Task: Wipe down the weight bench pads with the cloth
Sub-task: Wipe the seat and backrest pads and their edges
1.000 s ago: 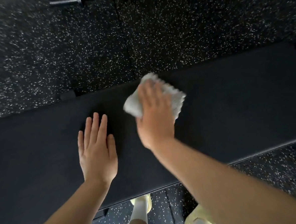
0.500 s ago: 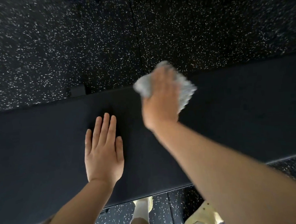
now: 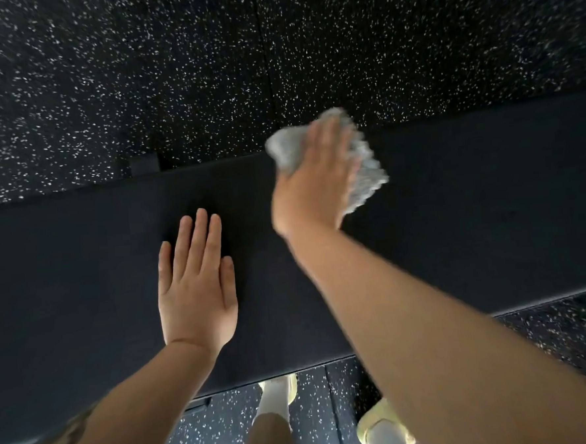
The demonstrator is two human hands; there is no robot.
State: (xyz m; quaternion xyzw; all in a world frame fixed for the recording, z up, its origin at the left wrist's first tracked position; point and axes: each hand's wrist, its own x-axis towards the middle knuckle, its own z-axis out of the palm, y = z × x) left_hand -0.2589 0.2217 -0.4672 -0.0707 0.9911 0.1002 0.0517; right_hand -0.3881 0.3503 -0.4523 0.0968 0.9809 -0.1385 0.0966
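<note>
The black rubber floor flecked with white (image 3: pixel 173 74) spreads far behind and shows again near the person's feet. Across it runs the long, flat black padded desk (image 3: pixel 455 212), left to right. The left hand (image 3: pixel 196 289) lies flat on the pad, fingers straight and together, palm down, holding nothing. To its right, the right hand (image 3: pixel 313 182) presses on the far edge of the pad, fingers curled over the crumpled pale grey cloth (image 3: pixel 364 169), which bunches out on both sides, blurred. Pale yellow shoes (image 3: pixel 376 422) with white socks stand below the near edge.
</note>
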